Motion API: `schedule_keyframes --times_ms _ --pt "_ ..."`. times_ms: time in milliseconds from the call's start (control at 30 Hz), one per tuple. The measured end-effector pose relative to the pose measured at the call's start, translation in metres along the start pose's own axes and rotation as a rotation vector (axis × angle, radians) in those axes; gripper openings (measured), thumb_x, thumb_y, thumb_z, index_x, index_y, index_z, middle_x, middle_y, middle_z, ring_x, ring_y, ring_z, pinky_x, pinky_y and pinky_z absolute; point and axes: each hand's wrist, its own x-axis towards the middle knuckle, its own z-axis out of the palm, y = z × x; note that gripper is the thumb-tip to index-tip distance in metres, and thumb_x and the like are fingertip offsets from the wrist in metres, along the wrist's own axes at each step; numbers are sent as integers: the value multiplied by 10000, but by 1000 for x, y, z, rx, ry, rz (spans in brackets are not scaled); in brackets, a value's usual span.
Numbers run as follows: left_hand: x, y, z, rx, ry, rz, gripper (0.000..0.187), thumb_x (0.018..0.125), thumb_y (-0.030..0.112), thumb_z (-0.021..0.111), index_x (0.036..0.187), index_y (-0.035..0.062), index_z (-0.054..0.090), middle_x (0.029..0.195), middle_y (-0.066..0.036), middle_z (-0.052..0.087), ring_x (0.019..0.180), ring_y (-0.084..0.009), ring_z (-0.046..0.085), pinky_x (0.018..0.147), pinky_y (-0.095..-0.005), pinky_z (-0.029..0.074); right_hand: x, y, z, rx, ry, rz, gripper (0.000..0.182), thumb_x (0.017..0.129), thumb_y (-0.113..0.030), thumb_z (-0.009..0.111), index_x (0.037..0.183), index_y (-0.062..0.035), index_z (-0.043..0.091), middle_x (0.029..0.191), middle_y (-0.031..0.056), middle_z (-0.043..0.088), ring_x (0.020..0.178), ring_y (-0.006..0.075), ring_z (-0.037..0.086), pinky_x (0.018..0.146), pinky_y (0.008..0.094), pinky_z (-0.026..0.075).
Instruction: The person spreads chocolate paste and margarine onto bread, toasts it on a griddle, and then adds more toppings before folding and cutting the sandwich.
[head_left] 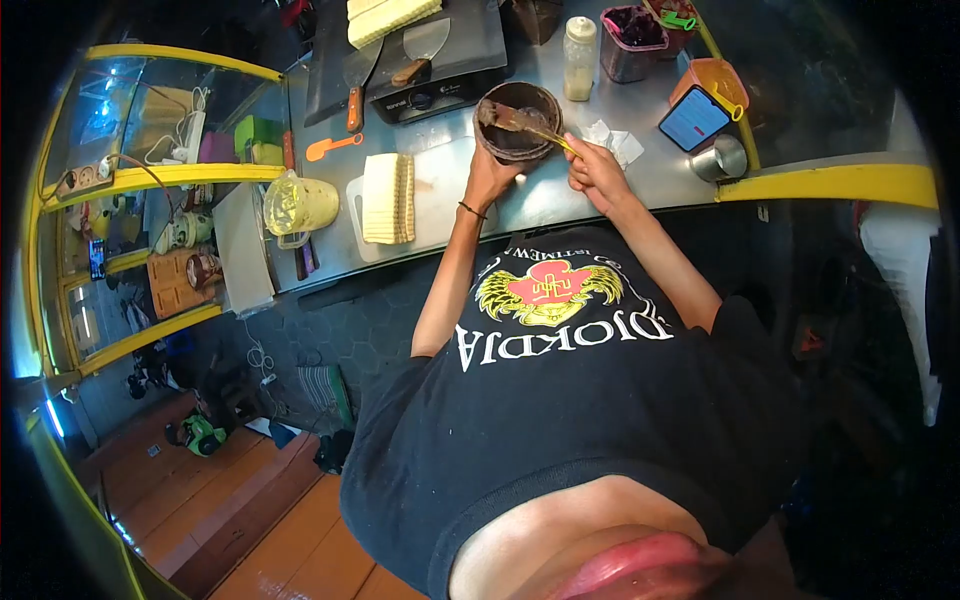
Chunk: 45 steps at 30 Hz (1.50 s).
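My left hand (pixel 490 177) is closed around the side of a round tub (pixel 515 152) whose inside is smeared with dark brown spread. My right hand (pixel 597 174) grips the yellow handle of a spreading spatula (pixel 545 133). Its blade reaches into the tub's mouth and carries a lump of brown paste. Left of the tub, a pale yellow slab of bread (pixel 388 198) lies on a white cutting board (pixel 432 215). A crumpled white tissue (pixel 622 143) sits just beyond my right hand.
A black griddle (pixel 460 60) at the back holds another bread slab (pixel 390 18) and two turners. A tub of yellow spread (pixel 302 205) and an orange spatula (pixel 333 147) stand left. Rightward are a bottle (pixel 579 60), a phone (pixel 694 119) and a metal cup (pixel 720 159).
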Motion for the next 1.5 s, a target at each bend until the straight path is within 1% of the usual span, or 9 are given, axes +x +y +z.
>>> schedule_keyframes --times_ms 200,333,467,667,867,1000,1167,1367,1500 --pt "-27 -2 -91 72 0 -270 634 850 176 728 1385 -8 443 1319 -181 580 993 -254 668 886 -351 517 -33 -2 6 -19 53 -114 323 988 -349 582 811 -86 513 527 -107 260 405 34 225 441 233 311" --pt "-63 -1 -167 692 283 -59 609 871 202 688 1377 -39 450 1414 -249 467 1279 -375 483 1067 -437 389 -43 2 25 -199 29 -226 318 967 -317 617 769 -86 527 544 -99 294 425 14 254 437 210 334" --pt "-95 -33 -180 953 87 -2 730 858 210 682 1450 -48 341 1475 -297 353 1375 -451 328 1142 -469 282 -40 12 70 -336 -27 -226 298 945 -291 649 766 -66 571 556 -86 361 427 18 300 434 205 351" --pt "-91 -50 -225 392 88 -94 687 896 175 640 1481 1 326 1518 -238 339 1375 -334 391 1116 -380 333 -6 56 121 -819 -111 -305 319 936 -282 645 753 -20 626 575 -12 494 516 49 456 461 254 363" --pt "-108 -110 -280 -1219 48 -612 456 1009 290 502 1364 5 480 1260 -120 618 1103 -236 636 939 -368 520 18 89 188 -965 -93 -525 317 936 -279 618 815 14 633 575 112 488 556 131 439 538 339 381" --pt "-115 -124 -274 -1386 57 -582 475 1023 344 450 1347 0 490 1256 -138 620 1089 -257 643 960 -405 517 49 116 214 -1030 -7 -671 330 951 -269 595 844 44 594 615 144 500 570 143 448 548 333 389" --pt "-109 -126 -274 -1441 97 -521 472 1038 341 412 1355 -2 481 1282 -147 604 1132 -269 618 988 -413 499 49 161 230 -1190 -93 -602 174 908 -142 539 845 10 598 730 257 594 692 457 588 616 488 446" --pt "-101 -125 -271 -1471 -45 -530 461 1047 329 394 1388 24 452 1314 -139 579 1162 -255 598 993 -402 493 -1 150 233 -1371 -541 -300 215 914 -179 542 877 1 654 760 264 627 757 450 618 682 500 477" --pt "-106 -125 -272 -1426 -95 -547 450 1046 309 404 1403 38 443 1325 -126 573 1160 -236 598 985 -389 494 15 110 197 -1152 -330 -415 247 934 -215 555 1006 -14 678 780 249 625 688 377 608 666 431 470"
